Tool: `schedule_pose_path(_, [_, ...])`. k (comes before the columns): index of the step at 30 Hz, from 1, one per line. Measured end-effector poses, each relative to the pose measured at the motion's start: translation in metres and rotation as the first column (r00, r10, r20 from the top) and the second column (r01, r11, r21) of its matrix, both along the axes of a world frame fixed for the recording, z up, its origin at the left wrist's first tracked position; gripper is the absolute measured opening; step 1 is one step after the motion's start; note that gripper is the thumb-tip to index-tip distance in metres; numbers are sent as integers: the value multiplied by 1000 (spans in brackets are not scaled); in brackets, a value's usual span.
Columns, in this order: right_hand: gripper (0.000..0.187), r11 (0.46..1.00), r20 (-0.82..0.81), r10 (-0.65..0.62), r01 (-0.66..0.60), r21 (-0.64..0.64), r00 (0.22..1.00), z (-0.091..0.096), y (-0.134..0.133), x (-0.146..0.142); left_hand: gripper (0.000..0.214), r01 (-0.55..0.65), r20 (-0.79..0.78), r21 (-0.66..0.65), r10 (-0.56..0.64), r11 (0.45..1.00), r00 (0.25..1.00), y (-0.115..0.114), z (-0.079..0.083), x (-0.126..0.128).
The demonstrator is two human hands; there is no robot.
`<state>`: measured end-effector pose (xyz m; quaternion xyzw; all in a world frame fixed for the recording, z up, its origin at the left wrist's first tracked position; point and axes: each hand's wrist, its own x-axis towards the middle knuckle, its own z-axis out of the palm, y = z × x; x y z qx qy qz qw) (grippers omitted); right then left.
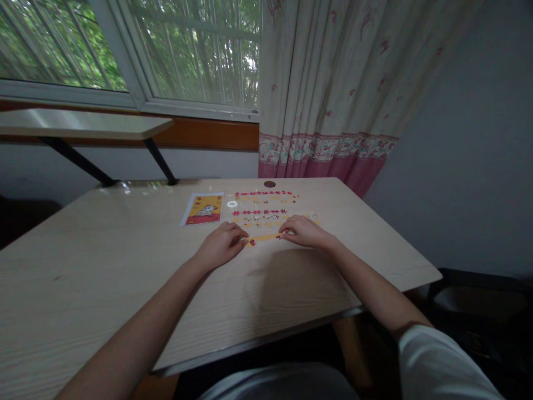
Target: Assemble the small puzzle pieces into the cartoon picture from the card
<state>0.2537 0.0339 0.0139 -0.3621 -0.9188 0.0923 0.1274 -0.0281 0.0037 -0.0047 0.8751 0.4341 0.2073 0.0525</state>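
Observation:
Both my hands rest on a pale wooden table [104,266] at a short joined strip of yellow and red puzzle pieces [263,238]. My left hand [220,244] is curled, its fingertips touching the strip's left end. My right hand [303,230] is curled too, fingertips pinching the strip's right end. Behind the strip lie several rows of loose red and yellow puzzle pieces [266,205]. A reference picture card [204,209], yellow and red with a white animal on it, lies to the left of the rows.
A round cable hole [269,184] sits at the table's far edge. A second tabletop on black legs [79,123] stands behind at the left under a window. A flowered curtain [333,89] hangs at the back right. The table's right edge lies near my right elbow.

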Motion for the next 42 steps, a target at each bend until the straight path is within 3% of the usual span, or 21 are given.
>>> schedule_pose_path(42, [17, 1000, 2, 18, -18, -8, 1000, 0, 2, 1, 27, 16, 10, -20, -16, 1000, 1000, 1, -3, 2])
